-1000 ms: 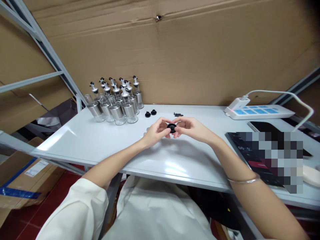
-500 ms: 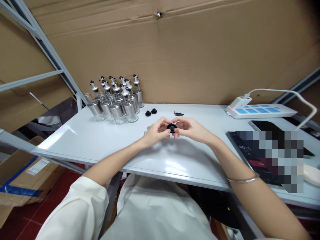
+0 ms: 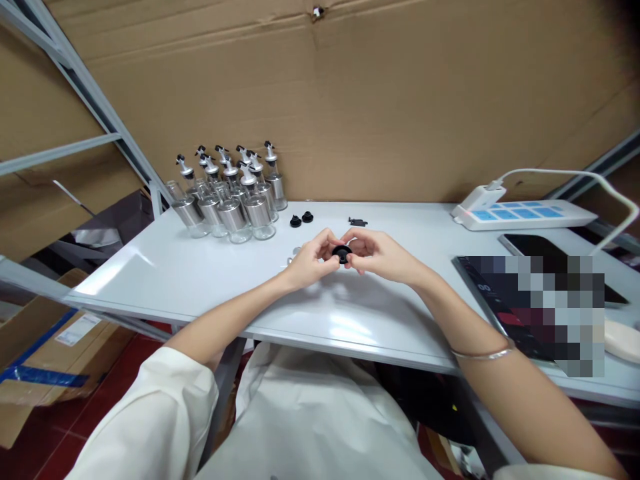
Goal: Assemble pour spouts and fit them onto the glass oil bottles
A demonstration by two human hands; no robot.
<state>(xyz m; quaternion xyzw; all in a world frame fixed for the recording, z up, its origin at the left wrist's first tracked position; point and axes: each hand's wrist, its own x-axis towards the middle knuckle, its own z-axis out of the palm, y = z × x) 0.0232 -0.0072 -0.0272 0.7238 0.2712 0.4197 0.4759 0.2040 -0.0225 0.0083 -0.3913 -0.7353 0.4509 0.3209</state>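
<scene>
Black stopper (image 3: 343, 252), round and wide-rimmed, is being held between two hands, just above the middle of the surface (image 3: 165, 287)! One edge is pinched by the fingers of the left hand (image 3: 316, 259), the other is gripped by those of the right hand (image 3: 383, 257), and both hands are drawn in close, with the stopper's ringed face turned toward the camera. Beyond them, two matching black stoppers (image 3: 301, 219) are seen side by side, and off to their right a little cluster of small black parts (image 3: 358, 222) is laid out. Just by the left hand, some small pale parts (image 3: 296, 252) are half hidden; what they are cannot be told. Over on the left, a tight group of steel-banded glass bottles (image 3: 233, 215) is stood upright, several topped with silver pourers (image 3: 247, 175), while some at the front are left with open necks. And across to the right, a white power strip (image 3: 530, 215) is plugged with a white charger (image 3: 480, 200), two phones are set down nearer the edge, one partly pixelated, and a silver bangle (image 3: 484, 355) is worn on the right forearm.
</scene>
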